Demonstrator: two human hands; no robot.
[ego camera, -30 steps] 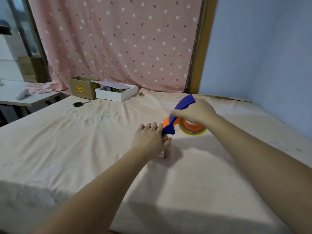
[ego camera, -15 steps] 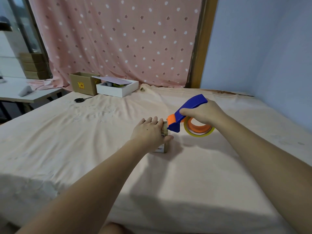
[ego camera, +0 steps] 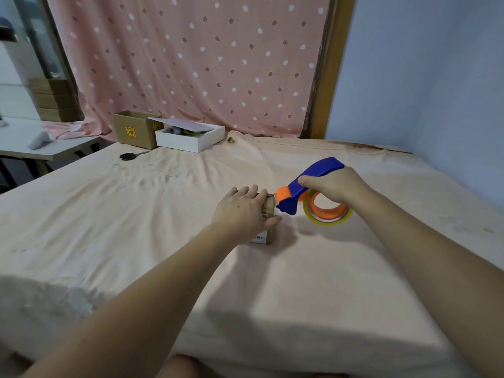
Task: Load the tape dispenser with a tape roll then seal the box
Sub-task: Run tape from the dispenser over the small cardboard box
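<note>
A small brown cardboard box (ego camera: pixel 267 211) stands on the peach sheet, mostly covered by my left hand (ego camera: pixel 242 211), which lies on top of it and grips its sides. My right hand (ego camera: pixel 334 185) holds the blue handle of a tape dispenser (ego camera: pixel 308 184). Its orange-and-blue head sits just right of the box's top right edge. A tape roll (ego camera: pixel 327 212) with an orange core sits in the dispenser, below my right hand.
At the back left stand an open brown carton (ego camera: pixel 133 129) and a white box (ego camera: pixel 191 139) with a loose lid. Black-handled scissors (ego camera: pixel 129 156) lie in front of them. A white table (ego camera: pixel 41 143) is at the far left; a blue wall runs along the right.
My right hand has drawn the dispenser to the right, off the top of the box to just past its right edge. My left hand has stayed on the box.
</note>
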